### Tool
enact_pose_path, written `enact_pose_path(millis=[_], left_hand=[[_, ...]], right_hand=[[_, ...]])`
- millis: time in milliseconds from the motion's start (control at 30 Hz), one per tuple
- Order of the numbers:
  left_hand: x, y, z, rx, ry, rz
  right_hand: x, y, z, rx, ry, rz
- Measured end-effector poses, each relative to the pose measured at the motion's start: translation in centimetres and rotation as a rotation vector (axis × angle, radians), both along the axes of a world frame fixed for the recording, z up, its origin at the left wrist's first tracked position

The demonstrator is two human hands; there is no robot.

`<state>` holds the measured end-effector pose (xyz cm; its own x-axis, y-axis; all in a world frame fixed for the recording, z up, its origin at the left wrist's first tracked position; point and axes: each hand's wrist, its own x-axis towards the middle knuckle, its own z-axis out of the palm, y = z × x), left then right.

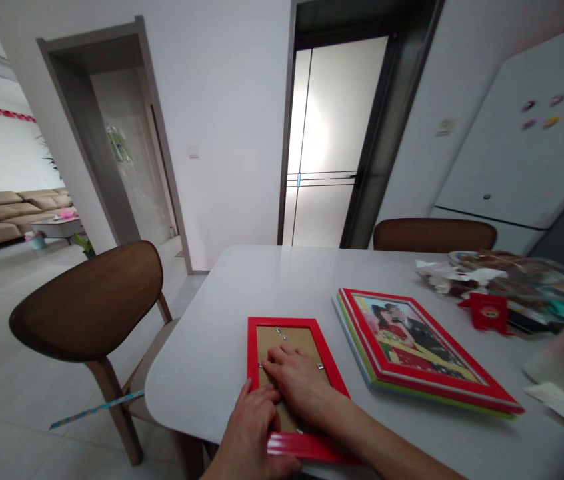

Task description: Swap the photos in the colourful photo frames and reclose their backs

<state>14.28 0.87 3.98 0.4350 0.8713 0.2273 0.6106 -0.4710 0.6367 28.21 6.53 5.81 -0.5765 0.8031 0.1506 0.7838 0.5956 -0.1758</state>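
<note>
A red picture frame (332, 373) lies face down on the white table, its brown backing board (289, 337) showing. Small metal clips (320, 366) and a hanger (281, 333) sit on the back. My left hand (252, 427) grips the frame's near left corner, fingers along the side and thumb by the bottom edge. Across the middle of the backing rests my right hand (299, 383), its fingers laid on the board near the left clip and covering part of it. To the right is a stack of framed pictures (412, 347), the top one red-edged with a photo of two people.
On the table's right lie crumpled tissues (462, 275), a red box-like item (489, 313) and plastic bags (537, 280). One brown chair (97, 300) stands at the left, another (435, 235) behind the table. A white refrigerator (522, 153) is at the far right.
</note>
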Motion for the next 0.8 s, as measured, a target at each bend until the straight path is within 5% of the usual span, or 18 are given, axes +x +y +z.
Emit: enact_pose_path(millis=[100, 533, 800], left_hand=[[0.0, 0.0, -0.1, 0.005, -0.005, 0.0], [-0.1, 0.2, -0.5, 0.037, 0.054, -0.009], [-0.1, 0.7, -2.6, 0.384, 0.202, -0.076]], right_hand=[[0.2, 0.3, -0.1, -0.011, 0.096, -0.037], [1.0, 7.5, -2.6, 0.026, 0.268, -0.568], [2.0, 6.0, -0.7, 0.035, 0.475, -0.509]])
